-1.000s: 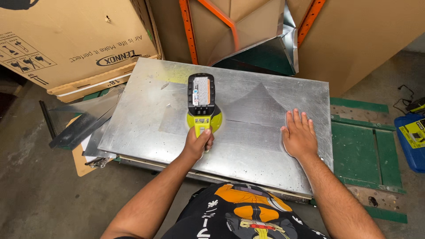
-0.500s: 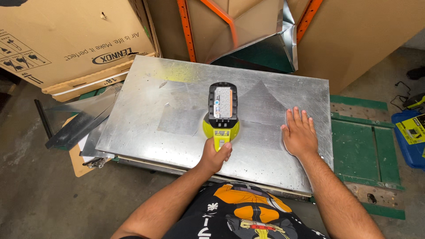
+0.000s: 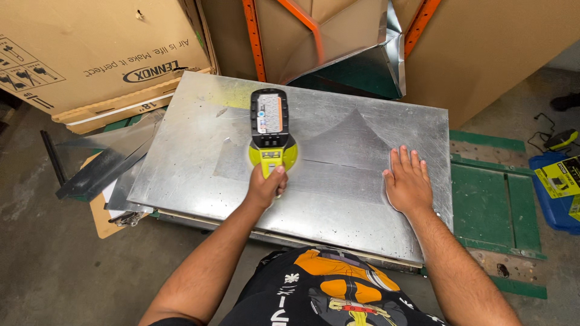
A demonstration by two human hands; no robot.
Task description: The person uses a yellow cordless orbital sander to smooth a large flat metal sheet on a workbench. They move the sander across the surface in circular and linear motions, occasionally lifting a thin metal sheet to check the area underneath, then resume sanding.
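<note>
At the far left a big cardboard box (image 3: 90,54) leans by the wall, with dark metal strips (image 3: 103,163) lying just below it on the concrete floor. Beside them a wide sheet of galvanised metal (image 3: 199,151) lies flat on a low stack. Near the sheet's middle sits a yellow-green cordless sander (image 3: 272,130), its black battery pointing away from the person. The left hand (image 3: 266,188) is clenched around the sander's near end, thumb on top. Further right, the right hand (image 3: 408,181) lies flat on the sheet, fingers spread and gripping nothing, well apart from the tool. Past the sheet's edge are green boards (image 3: 495,199), then a blue case (image 3: 559,196).
</note>
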